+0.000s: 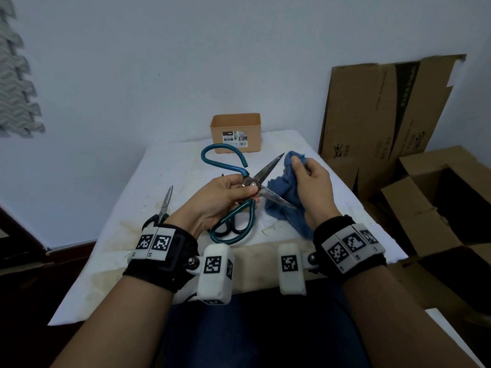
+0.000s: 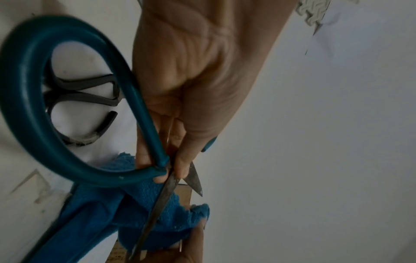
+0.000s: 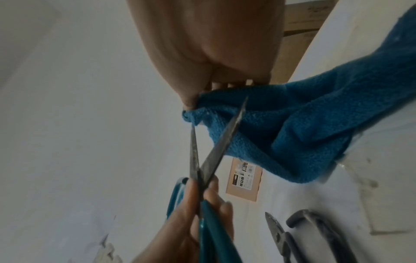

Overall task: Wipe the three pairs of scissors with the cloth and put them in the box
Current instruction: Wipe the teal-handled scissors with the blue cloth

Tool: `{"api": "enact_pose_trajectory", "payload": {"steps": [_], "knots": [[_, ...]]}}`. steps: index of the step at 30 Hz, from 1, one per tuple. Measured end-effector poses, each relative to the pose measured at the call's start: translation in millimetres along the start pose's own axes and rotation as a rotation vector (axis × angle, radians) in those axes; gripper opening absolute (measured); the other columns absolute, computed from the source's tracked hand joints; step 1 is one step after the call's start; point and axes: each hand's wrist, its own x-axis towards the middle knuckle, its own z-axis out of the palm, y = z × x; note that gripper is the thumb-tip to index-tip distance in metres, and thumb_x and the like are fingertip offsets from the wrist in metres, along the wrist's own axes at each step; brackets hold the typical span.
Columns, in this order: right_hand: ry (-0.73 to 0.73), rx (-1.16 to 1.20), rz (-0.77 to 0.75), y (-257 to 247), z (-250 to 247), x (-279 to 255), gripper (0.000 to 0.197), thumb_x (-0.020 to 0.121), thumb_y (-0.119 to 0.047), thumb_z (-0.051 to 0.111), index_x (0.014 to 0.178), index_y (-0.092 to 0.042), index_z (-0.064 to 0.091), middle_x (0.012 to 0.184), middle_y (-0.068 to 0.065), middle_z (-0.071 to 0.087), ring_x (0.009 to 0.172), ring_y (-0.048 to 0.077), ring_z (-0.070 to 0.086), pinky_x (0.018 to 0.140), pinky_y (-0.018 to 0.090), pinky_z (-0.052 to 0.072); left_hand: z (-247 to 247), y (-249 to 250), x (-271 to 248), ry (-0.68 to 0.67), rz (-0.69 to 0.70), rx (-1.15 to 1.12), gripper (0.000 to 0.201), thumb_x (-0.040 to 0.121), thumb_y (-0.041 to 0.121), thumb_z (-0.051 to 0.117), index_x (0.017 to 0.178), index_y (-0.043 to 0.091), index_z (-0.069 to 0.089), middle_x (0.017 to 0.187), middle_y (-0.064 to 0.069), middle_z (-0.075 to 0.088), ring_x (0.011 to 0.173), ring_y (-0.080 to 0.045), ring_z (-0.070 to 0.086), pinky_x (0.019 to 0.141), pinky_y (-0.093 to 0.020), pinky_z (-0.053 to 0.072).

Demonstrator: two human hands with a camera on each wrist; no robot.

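My left hand (image 1: 245,188) pinches the big teal-handled scissors (image 1: 267,170) at the pivot and holds them above the table with the blades spread wide. My right hand (image 1: 301,168) grips a bunched blue cloth (image 1: 284,205) right beside the upper blade's tip, while the lower blade lies across the cloth. In the right wrist view the scissors (image 3: 216,153) cross the cloth (image 3: 315,124). One black-handled pair (image 1: 164,205) lies at the table's left. Another black pair (image 1: 230,229) lies under the teal handle loop. The tan box (image 1: 236,128) stands at the table's far edge.
The table (image 1: 170,166) has a stained white cover and stands against a white wall. A flattened cardboard sheet (image 1: 385,107) leans on the wall at the right, and open cartons (image 1: 451,203) stand on the floor beside the table's right edge.
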Motion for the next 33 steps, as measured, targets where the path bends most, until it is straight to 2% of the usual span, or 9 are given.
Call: {"api": "enact_pose_trajectory", "payload": {"steps": [4,7,10,15,19,22,26,30,33], "knots": [[-0.025,-0.01,-0.018,-3,-3,2,0.006,0.092,-0.024,0.063,0.089,-0.023,0.068,0.096,0.005,0.071,0.095,0.024,0.068,0.092,0.049,0.055,-3,-1,2,0.042,0.016,0.041,0.011,0.093,0.0,0.063,0.104,0.001,0.065,0.09,-0.009,0.075,0.074,-0.014,0.072,0.064,-0.02,0.057],[-0.048,-0.021,-0.049,-2,3,-2,0.018,0.091,-0.014,0.064,0.089,-0.032,0.064,0.1,0.005,0.07,0.096,0.023,0.068,0.088,0.049,0.056,-1,-3,4,0.053,0.034,0.081,0.006,0.093,0.001,0.063,0.098,0.004,0.066,0.088,-0.01,0.072,0.074,-0.016,0.069,0.067,-0.023,0.058],[-0.093,-0.082,-0.12,-3,9,-6,0.024,0.087,-0.008,0.063,0.082,-0.031,0.063,0.097,-0.006,0.069,0.097,0.019,0.067,0.087,0.046,0.056,3,-4,5,0.053,0.042,0.089,0.006,0.094,0.001,0.064,0.099,0.003,0.065,0.088,-0.011,0.071,0.073,-0.017,0.068,0.073,-0.027,0.059],[-0.242,-0.148,-0.134,-1,15,-11,0.01,0.08,-0.022,0.075,0.089,-0.021,0.074,0.109,0.008,0.067,0.096,0.015,0.068,0.085,0.033,0.058,5,-4,6,0.083,0.052,0.073,0.022,0.094,-0.002,0.061,0.116,-0.005,0.064,0.101,-0.018,0.069,0.079,-0.02,0.069,0.076,-0.027,0.059],[-0.199,-0.135,-0.107,0,16,-13,0.015,0.084,-0.023,0.074,0.09,-0.009,0.071,0.094,0.017,0.068,0.075,0.012,0.068,0.07,0.024,0.054,5,-5,4,0.07,0.047,0.068,0.027,0.093,-0.002,0.062,0.12,-0.007,0.063,0.113,-0.027,0.069,0.089,-0.027,0.067,0.08,-0.029,0.059],[-0.164,-0.128,-0.029,3,14,-10,0.025,0.082,-0.026,0.076,0.094,-0.012,0.06,0.09,0.011,0.071,0.078,0.014,0.069,0.075,0.03,0.057,7,-6,3,0.052,0.065,0.068,0.023,0.093,-0.003,0.063,0.116,-0.005,0.064,0.109,-0.023,0.071,0.083,-0.022,0.069,0.078,-0.028,0.059],[-0.205,-0.193,0.013,0,12,-9,0.031,0.08,-0.035,0.077,0.098,-0.013,0.064,0.093,0.005,0.072,0.091,0.019,0.07,0.084,0.035,0.058,7,-5,4,0.041,0.08,0.086,0.016,0.092,-0.004,0.063,0.108,0.001,0.067,0.094,-0.012,0.074,0.076,-0.016,0.07,0.074,-0.024,0.059],[-0.162,-0.269,-0.049,-2,13,-11,0.027,0.083,-0.035,0.074,0.09,-0.009,0.068,0.085,0.006,0.072,0.084,0.02,0.069,0.083,0.04,0.057,10,-7,4,0.037,0.099,0.115,0.015,0.092,-0.001,0.065,0.105,0.004,0.068,0.095,-0.012,0.075,0.079,-0.017,0.071,0.079,-0.027,0.059],[-0.122,-0.3,-0.074,-2,13,-13,0.029,0.085,-0.039,0.072,0.084,-0.01,0.069,0.078,0.004,0.07,0.073,0.014,0.063,0.079,0.039,0.056,12,-7,4,0.028,0.113,0.125,0.017,0.093,-0.001,0.065,0.109,0.002,0.067,0.102,-0.014,0.075,0.083,-0.017,0.072,0.078,-0.026,0.059]]}}
